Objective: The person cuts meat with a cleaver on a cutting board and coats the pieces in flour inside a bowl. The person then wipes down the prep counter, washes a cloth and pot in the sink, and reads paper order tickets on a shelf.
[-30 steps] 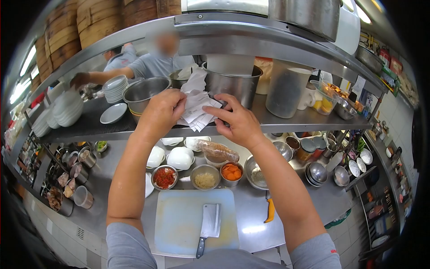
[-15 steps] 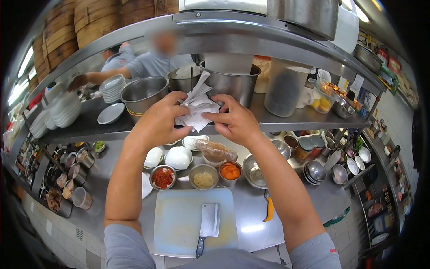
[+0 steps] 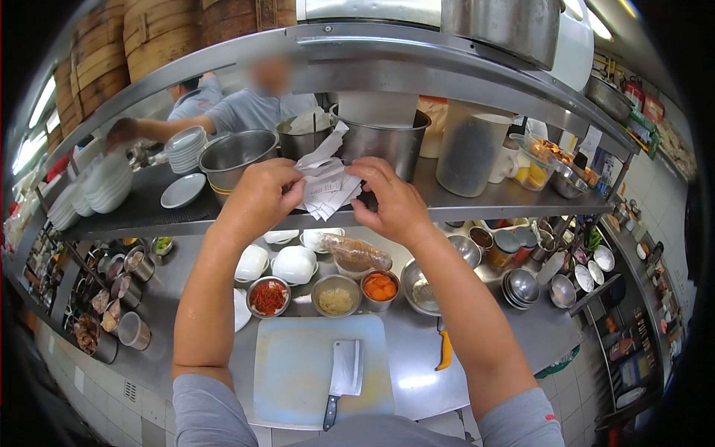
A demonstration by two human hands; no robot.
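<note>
A bunch of white paper slips [image 3: 325, 182], the front ones printed like order tickets, sits at the shelf edge around a thin upright spike [image 3: 316, 123]. My left hand [image 3: 262, 195] pinches the slips' left edge between thumb and fingers. On the other side my right hand [image 3: 391, 197] is curled, its fingertips on the slips' upper right edge and its thumb lower down. Below both hands, a cleaver [image 3: 347, 366] with a dark handle lies on a pale cutting board [image 3: 287, 372].
Metal bowls of red strips [image 3: 269, 296], pale minced food [image 3: 335, 296] and orange slices [image 3: 380, 286] line the counter behind the board. A yellow-handled tool [image 3: 445, 350] lies at right. Large pots [image 3: 237, 155] and stacked plates [image 3: 186, 145] fill the shelf. A co-worker [image 3: 257, 112] reaches leftward beyond it.
My left fingers have closed from a spread pose into a pinch on the slips. The slips look straighter, with more print showing. My right hand has shifted slightly at their edge.
</note>
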